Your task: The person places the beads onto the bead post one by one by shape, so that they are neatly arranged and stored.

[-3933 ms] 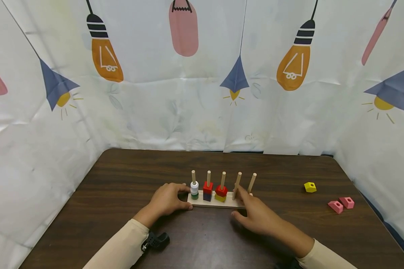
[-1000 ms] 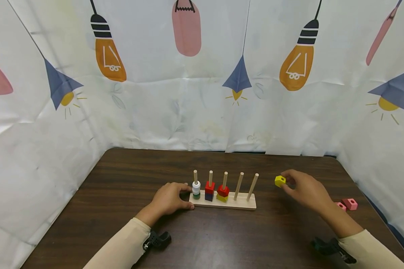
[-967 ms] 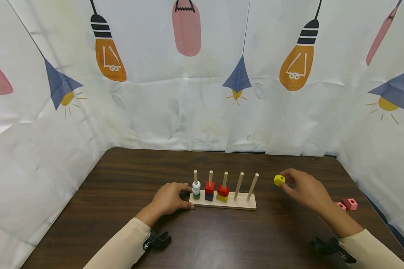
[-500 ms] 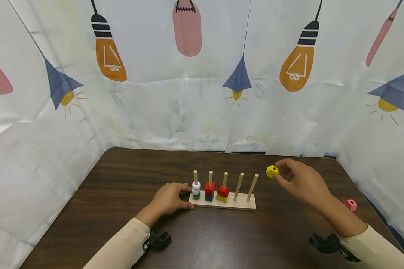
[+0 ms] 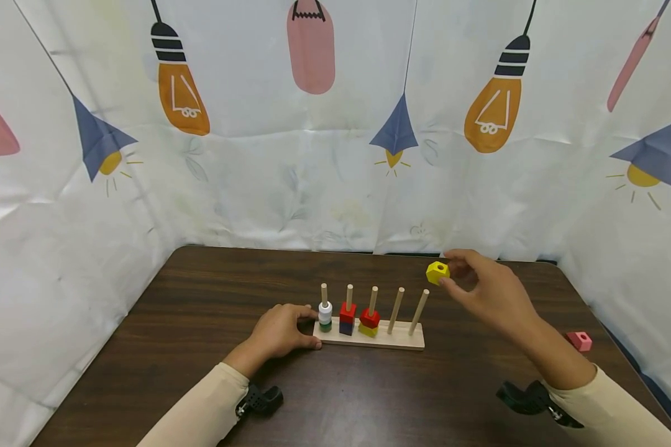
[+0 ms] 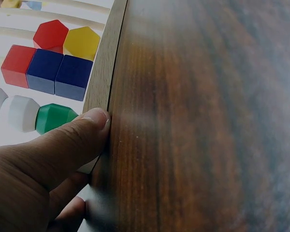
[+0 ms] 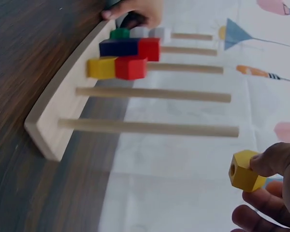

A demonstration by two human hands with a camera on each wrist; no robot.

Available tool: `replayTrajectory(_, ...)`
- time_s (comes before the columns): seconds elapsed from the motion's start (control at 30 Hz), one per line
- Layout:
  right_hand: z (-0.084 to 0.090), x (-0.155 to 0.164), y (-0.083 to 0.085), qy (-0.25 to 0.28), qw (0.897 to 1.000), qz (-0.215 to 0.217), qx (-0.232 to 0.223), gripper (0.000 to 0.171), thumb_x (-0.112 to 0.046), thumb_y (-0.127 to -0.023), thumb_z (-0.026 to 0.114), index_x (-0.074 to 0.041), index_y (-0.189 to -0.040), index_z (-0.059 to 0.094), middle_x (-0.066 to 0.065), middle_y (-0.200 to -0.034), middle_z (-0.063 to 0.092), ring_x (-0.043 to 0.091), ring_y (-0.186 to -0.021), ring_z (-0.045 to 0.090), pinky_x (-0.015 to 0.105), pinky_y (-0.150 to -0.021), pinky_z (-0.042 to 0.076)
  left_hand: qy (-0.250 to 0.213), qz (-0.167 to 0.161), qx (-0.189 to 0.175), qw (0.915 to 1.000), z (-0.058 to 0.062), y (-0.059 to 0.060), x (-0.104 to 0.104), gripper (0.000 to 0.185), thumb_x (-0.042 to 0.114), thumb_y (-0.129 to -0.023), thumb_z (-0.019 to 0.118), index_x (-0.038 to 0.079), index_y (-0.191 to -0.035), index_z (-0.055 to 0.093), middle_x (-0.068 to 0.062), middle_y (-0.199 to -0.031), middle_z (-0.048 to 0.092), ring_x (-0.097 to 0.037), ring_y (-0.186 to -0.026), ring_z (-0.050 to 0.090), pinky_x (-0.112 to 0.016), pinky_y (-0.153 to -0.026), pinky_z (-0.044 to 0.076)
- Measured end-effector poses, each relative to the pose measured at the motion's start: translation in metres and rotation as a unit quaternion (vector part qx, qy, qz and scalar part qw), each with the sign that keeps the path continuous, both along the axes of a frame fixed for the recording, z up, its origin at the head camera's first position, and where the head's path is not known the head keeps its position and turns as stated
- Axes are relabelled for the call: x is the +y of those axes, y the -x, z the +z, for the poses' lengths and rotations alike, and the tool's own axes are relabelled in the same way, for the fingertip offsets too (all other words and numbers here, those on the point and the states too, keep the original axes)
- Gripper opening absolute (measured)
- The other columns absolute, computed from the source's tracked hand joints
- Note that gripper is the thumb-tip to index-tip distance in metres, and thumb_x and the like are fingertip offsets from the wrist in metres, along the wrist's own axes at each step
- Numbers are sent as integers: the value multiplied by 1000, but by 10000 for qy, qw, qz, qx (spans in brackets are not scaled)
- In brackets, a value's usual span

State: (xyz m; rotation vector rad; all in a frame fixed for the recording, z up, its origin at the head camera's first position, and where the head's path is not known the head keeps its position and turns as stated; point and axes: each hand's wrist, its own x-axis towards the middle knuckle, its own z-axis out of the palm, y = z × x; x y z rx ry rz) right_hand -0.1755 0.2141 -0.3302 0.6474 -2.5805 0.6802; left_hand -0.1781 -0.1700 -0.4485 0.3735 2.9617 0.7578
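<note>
A wooden peg rack [image 5: 394,341] [image 7: 63,106] with five upright pegs stands mid-table. Its left three pegs carry blocks: green and white [image 5: 325,315], blue and red [image 5: 345,316], yellow and red [image 5: 369,321]; the two right pegs are bare. My right hand [image 5: 483,292] pinches a yellow hexagonal block with a hole [image 5: 437,272] [image 7: 244,170], held in the air just above and right of the rightmost peg [image 5: 419,308]. My left hand [image 5: 282,329] grips the rack's left end, thumb [image 6: 79,140] pressed on the base edge [image 6: 104,63].
A pink block [image 5: 579,340] lies on the dark wooden table [image 5: 201,298] near the right edge. Printed curtains close in the back and both sides. Black wrist mounts [image 5: 260,398] [image 5: 522,397] sit on both sleeves.
My right hand has lifted the yellow block off the table at the right and carried it up and leftward to just above the rightmost peg. The left hand has stayed on the rack.
</note>
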Motion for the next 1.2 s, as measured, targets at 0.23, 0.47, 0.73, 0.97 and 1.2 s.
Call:
replayTrajectory(0.23,2,-17,-1,321,9991,272,-24,32,-10,-88,82,-6,-118,70,3,-101,72,20,-87,69,42,-74,57,5,3,-15,10000,0,0,0,53,45,-69,94,29,-117,78,-5,-134,68,-37,-124,60,-56,-98,48)
replayTrajectory(0.47,2,-36,-1,545,9972,505,-19,31,-10,-87,83,-5,-115,72,1,-101,71,20,-86,68,41,-74,58,-11,-18,2,10000,-1,0,-1,53,45,-69,94,28,-117,79,-6,-133,68,-36,-123,61,-55,-98,48)
replayTrajectory(0.73,0,-53,-2,646,9960,610,-22,32,-12,-86,84,-6,-115,72,0,-102,71,16,-87,66,36,-75,57,-28,-23,4,10000,-2,1,0,53,44,-69,95,27,-117,78,-6,-133,68,-36,-122,62,-56,-97,48)
replayTrajectory(0.97,-2,-63,-3,683,9949,745,67,33,-12,-85,85,-6,-115,72,1,-102,70,17,-90,67,36,-75,58,-46,-66,84,9999,0,0,0,52,44,-68,95,28,-115,79,-7,-131,69,-35,-120,63,-54,-95,50)
replayTrajectory(1.2,-8,-75,-4,848,9929,826,-116,33,-12,-86,84,-6,-116,72,0,-102,70,15,-89,66,32,-75,58,-22,-39,60,10000,0,0,0,52,45,-69,95,28,-116,78,-7,-133,68,-36,-120,63,-54,-94,50)
